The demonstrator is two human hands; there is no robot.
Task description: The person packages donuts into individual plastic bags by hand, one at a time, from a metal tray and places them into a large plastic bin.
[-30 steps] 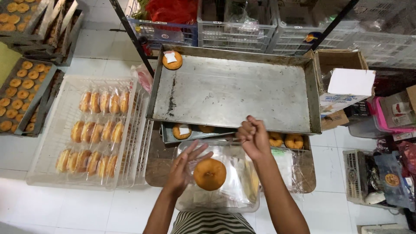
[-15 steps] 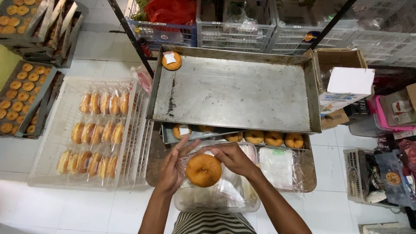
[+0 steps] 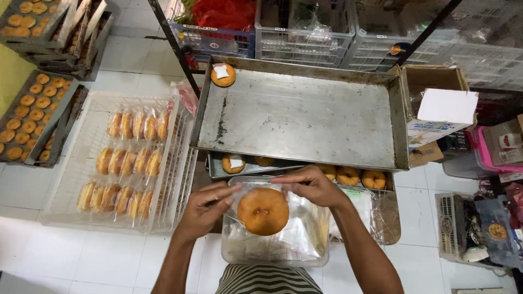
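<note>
A: Over the clear plastic tub (image 3: 234, 247) near the bottom edge of the view, what are the hands doing?

B: Both are gripping a clear plastic bag (image 3: 256, 190) with a round golden doughnut (image 3: 263, 210) inside. Left hand (image 3: 206, 209) is pinching the bag's left edge, fingers closed on the film. Right hand (image 3: 311, 187) is pinching the top right edge, fingers curled down onto it.

A: Doughnut touching the tub?

B: Can't tell; it's hanging in the bag above the tub's opening. More clear film is lying inside the tub.

A: Behind the hands?

B: Big empty metal baking tray (image 3: 305, 117) is sitting tilted over a lower tray (image 3: 218, 169). One doughnut with a white paper slip (image 3: 223, 75) is lying at the big tray's far left corner. Another with a slip (image 3: 233, 163) is lying on the lower tray's left end, and three plain doughnuts (image 3: 352, 176) are peeking out along its right side, just beyond the right hand.

A: Left side?

B: White plastic crate (image 3: 65, 212) on the tiled floor is holding three rows of bagged doughnuts (image 3: 124, 161). Trays of unbagged doughnuts (image 3: 27, 111) are stacking up at the far left edge.

A: Right side?

B: Cardboard box (image 3: 436, 81) with a white sheet (image 3: 448, 106) on top, just beside the big tray's right edge.
</note>
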